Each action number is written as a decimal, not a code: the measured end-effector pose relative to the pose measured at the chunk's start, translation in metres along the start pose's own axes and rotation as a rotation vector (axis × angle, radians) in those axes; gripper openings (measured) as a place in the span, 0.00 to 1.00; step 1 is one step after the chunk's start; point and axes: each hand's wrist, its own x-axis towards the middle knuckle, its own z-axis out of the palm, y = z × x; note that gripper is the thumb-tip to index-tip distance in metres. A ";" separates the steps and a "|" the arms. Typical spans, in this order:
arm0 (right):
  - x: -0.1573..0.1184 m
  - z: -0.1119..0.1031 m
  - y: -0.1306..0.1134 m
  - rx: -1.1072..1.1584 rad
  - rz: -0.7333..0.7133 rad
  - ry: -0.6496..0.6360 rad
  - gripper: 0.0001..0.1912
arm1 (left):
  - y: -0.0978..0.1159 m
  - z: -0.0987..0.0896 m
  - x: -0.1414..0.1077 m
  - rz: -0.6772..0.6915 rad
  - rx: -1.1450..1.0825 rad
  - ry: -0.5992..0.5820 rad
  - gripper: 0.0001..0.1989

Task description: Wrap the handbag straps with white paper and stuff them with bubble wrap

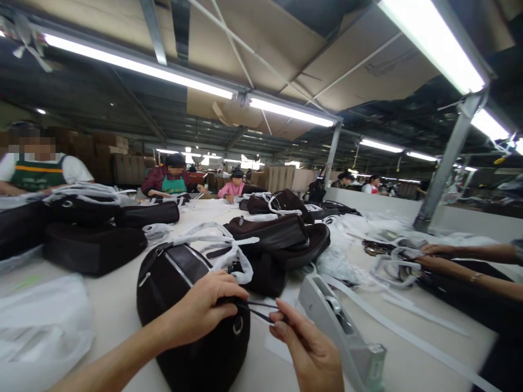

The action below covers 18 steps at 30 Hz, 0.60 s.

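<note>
Two bare hands are at work over a dark bag [192,356], which lies on the pale worktop [114,299] in the lower middle of the frame. The left hand [204,307] sits over the bag, its thumb and fingers closed on a thin black cord [261,305]. The right hand [314,348] is off the bag's right side, fingertips likewise pinched on the cord.

Key relation: the cord spans the gap between the hands as two narrow strands, running rightward and slightly down from the left fingers. The left hand is the nearer to the bag, whose long axis slants from the upper left towards the bottom of the frame. A metal eyelet [234,329] shows just below the strands.

A white-wrapped strap [242,261] loops beyond the left hand. A grey tape dispenser [343,337] stands just beside the right hand, on its right. Further dark bags [265,234] are heaped behind. At the right of the frame, a co-worker's hand [439,265] is noted, well apart from this pair.
</note>
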 end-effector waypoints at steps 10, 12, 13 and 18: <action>0.035 -0.021 -0.041 -0.729 -0.729 -0.135 0.06 | 0.032 0.014 0.018 0.087 0.430 -0.085 0.05; 0.035 -0.031 -0.036 -0.668 -0.584 -0.176 0.09 | 0.034 0.024 0.018 0.111 0.439 -0.085 0.08; 0.033 -0.036 -0.030 -0.613 -0.449 -0.215 0.12 | 0.033 0.027 0.017 0.107 0.432 -0.075 0.10; 0.015 -0.052 0.023 -0.882 0.154 -0.548 0.17 | 0.026 0.033 0.013 0.059 0.246 0.056 0.10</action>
